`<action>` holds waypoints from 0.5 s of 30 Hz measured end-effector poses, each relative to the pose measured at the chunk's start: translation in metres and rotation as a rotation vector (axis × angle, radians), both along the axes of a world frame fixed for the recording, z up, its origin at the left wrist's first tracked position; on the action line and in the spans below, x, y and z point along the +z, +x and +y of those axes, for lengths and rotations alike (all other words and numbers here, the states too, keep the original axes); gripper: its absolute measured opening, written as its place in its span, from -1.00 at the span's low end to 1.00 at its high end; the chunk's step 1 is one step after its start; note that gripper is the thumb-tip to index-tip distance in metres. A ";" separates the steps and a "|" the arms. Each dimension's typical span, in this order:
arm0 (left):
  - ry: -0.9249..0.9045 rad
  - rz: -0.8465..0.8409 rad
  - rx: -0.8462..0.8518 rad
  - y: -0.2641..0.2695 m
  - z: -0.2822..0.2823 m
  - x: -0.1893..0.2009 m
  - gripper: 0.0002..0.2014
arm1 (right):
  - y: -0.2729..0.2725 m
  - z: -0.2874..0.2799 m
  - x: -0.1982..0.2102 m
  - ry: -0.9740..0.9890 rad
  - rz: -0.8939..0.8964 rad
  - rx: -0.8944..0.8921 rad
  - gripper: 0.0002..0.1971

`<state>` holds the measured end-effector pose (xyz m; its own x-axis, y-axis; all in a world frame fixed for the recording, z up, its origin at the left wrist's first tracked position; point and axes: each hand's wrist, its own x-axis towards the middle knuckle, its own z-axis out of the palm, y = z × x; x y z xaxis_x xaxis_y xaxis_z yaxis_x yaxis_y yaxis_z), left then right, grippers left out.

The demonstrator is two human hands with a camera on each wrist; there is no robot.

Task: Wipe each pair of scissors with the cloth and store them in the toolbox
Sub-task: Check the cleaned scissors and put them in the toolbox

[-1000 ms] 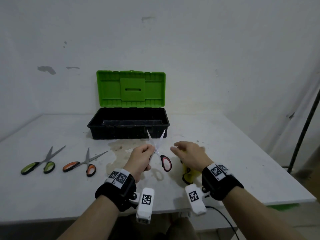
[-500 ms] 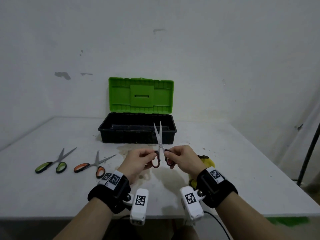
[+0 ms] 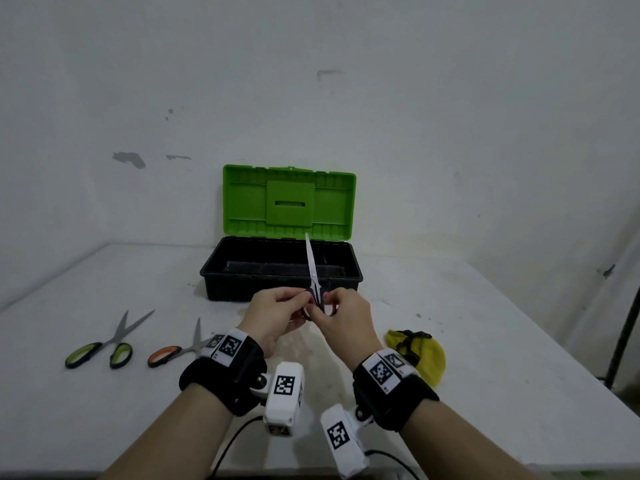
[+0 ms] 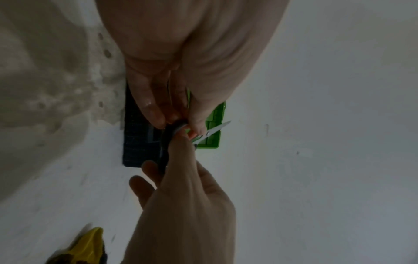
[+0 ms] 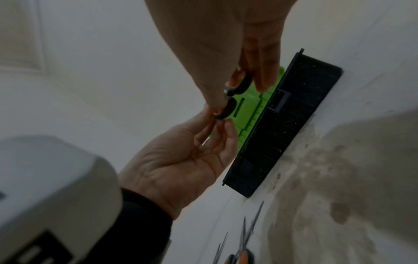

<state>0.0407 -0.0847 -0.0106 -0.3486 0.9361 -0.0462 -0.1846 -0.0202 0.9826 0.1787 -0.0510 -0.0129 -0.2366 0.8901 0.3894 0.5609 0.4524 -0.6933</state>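
Observation:
Both hands hold one pair of red-handled scissors upright above the table, blades closed and pointing up in front of the toolbox. My left hand pinches the left handle loop, my right hand pinches the right one. The handles show dark between the fingers in the right wrist view; the blade tip shows in the left wrist view. The toolbox is black with its green lid standing open. The yellow cloth lies crumpled on the table to the right of my right wrist.
Green-handled scissors and orange-handled scissors lie on the white table at the left. A damp stain marks the table under my hands. A wall stands close behind the toolbox. A dark pole stands at the right.
The scissors' blades went from spread apart to closed. My right hand came in and took the right handle. Both hands moved the scissors closer to the toolbox.

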 end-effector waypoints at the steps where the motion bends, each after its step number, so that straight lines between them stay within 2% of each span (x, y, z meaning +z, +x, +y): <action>1: 0.007 0.022 -0.004 -0.003 0.006 0.005 -0.93 | -0.005 0.007 0.004 0.021 -0.032 -0.004 -0.71; 5: 0.046 0.175 -0.008 -0.029 0.031 0.027 -0.96 | -0.015 0.042 0.033 0.053 -0.049 -0.030 -0.53; 7: 0.052 0.268 0.067 -0.065 0.047 0.035 -0.91 | -0.015 0.067 0.047 0.032 -0.084 -0.085 -0.56; 9: 0.046 0.383 0.169 -0.111 0.060 0.038 -0.76 | -0.016 0.097 0.059 -0.033 -0.155 -0.140 -0.61; 11: 0.009 0.527 0.260 -0.152 0.074 0.034 -0.65 | -0.027 0.128 0.062 -0.115 -0.244 -0.177 -0.58; 13: -0.065 0.640 0.285 -0.186 0.088 0.025 -0.60 | -0.044 0.154 0.058 -0.173 -0.383 -0.200 -0.51; 15: -0.183 0.705 0.298 -0.210 0.099 0.014 -0.41 | -0.062 0.173 0.048 -0.229 -0.492 -0.186 -0.50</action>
<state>-0.1693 0.0143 0.0031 -0.5882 0.7975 0.1344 0.4713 0.2030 0.8583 0.1164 0.1217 0.0356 -0.1724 0.9828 0.0658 0.8983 0.1843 -0.3988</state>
